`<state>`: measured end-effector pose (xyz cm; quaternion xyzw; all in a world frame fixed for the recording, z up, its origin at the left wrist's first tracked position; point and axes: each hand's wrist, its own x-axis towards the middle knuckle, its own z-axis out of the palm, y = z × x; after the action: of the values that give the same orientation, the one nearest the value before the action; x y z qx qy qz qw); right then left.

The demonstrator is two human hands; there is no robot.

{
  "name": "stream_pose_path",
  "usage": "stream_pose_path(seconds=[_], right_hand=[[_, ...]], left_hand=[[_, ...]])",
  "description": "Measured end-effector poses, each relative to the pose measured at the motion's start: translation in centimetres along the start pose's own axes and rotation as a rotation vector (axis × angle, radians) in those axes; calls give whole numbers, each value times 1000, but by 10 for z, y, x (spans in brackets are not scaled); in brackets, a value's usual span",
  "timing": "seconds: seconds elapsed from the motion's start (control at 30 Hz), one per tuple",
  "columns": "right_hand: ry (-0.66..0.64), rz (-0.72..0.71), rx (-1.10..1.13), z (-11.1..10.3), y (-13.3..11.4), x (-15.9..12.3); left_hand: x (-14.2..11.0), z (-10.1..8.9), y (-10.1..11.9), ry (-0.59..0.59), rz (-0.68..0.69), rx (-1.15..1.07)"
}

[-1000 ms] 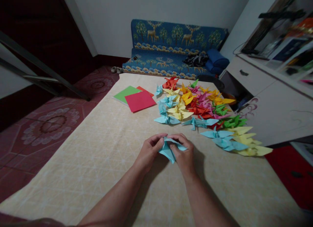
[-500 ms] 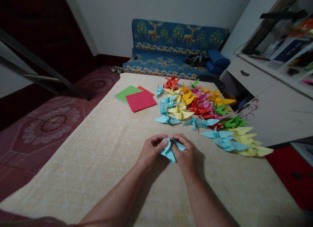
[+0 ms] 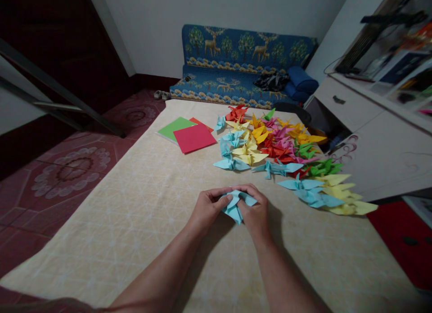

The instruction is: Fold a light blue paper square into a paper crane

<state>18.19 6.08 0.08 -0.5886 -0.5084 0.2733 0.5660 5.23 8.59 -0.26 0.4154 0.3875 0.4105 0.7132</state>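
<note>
The bare left forearm (image 3: 162, 268) slants up and rightward from the lower edge of the view; the bare right forearm (image 3: 281, 272) rises more steeply, leaning leftward. Both narrow toward the wrists, bringing the hands close together in front of the body. The bare left hand (image 3: 208, 208) has its back turned outward, its fingers (image 3: 218, 191) curved inward and its thumb (image 3: 224, 200) pressed across toward the right. The bare right hand (image 3: 256, 212) arches at the knuckles, its thumb (image 3: 245, 209) angled up and leftward. Both hands are closed in a pinch, fingertips partly hidden.
</note>
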Motion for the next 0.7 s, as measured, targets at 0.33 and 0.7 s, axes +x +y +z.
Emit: stream_pose_path(seconds=[0.33,0.7], right_hand=[[-77,61,-17,-5,-2,1],[-30,36,-3,-5,-4,1]], left_hand=[[-3,0,2,-28,52,56],[-3,-2,2,-35,28,84]])
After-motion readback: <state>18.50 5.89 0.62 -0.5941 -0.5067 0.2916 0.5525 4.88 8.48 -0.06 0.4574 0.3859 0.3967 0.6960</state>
